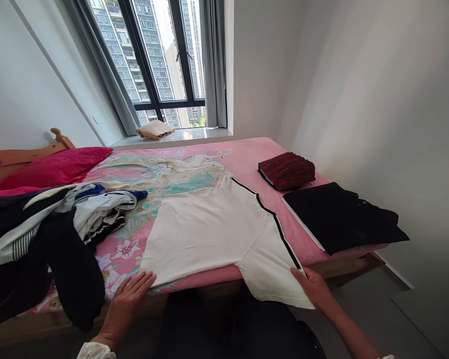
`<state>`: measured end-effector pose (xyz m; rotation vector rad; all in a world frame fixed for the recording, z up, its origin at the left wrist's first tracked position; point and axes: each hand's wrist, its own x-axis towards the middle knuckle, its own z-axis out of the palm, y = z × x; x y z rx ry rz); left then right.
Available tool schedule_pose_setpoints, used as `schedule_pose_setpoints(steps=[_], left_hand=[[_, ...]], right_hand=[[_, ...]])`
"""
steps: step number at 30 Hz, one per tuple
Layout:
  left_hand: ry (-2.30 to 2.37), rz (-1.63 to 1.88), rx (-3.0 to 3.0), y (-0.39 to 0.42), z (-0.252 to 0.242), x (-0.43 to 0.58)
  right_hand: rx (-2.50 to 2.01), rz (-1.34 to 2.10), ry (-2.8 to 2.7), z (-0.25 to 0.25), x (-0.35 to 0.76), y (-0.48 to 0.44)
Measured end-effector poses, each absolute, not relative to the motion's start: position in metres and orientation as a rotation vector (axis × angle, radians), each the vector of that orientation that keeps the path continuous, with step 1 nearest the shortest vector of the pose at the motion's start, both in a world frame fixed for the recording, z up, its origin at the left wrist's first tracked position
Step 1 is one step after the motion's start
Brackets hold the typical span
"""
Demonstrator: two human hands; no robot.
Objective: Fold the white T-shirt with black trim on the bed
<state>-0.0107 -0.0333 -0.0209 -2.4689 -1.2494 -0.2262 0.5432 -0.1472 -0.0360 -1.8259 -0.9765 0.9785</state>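
Note:
A white T-shirt [205,227] lies spread sideways across the bed, with a black stripe along its shoulder and sleeve. My left hand [130,300] rests with straight fingers at the hem corner nearest me, on the left. At the other end, my right hand [311,285] grips the edge of the near sleeve, thumb on top and the other fingers partly hidden. That sleeve hangs over the bed's front edge. The far sleeve lies folded or hidden beyond the collar; I cannot tell which.
Loose clothes [60,224] are heaped at the left, a dark sleeve drooping over the edge. On the right lie a folded red plaid garment [287,170] and folded black clothes [344,217]. A crimson pillow [56,167] is by the wooden headboard [22,162]. The pink bed [247,149] adjoins a windowsill.

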Motion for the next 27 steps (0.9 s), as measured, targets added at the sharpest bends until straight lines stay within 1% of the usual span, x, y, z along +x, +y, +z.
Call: schedule_pose_setpoints(steps=[7, 10, 13, 16, 19, 23, 27], left_hand=[[-1.209, -0.235, -2.478, -0.049, -0.023, -0.02], [-1.264, -0.333, -2.458, -0.057, -0.017, -0.014], [-1.275, -0.475, -2.496, -0.06, -0.005, 0.015], [-1.205, -0.62, -2.617, -0.056, 0.007, 0.068], [-1.124, -0.687, -2.743, -0.046, 0.01, 0.129], [-1.192, -0.536, -2.818, -0.038, -0.006, 0.168], [-1.504, -0.391, -2.616, -0.038, -0.028, 0.12]], right_hand=[[-2.027, 0.938, -1.071, -0.058, 0.557, -0.171], [-2.102, 0.673, -1.112, -0.053, 0.556, -0.172], [-1.947, 0.436, -1.238, -0.027, 0.526, -0.157], [-1.64, 0.458, -1.454, 0.003, 0.468, -0.128], [-1.389, 0.46, -1.602, 0.013, 0.405, -0.096], [-1.312, 0.388, -1.833, -0.007, 0.373, -0.07], [-1.464, 0.149, -1.964, -0.036, 0.424, -0.069]])
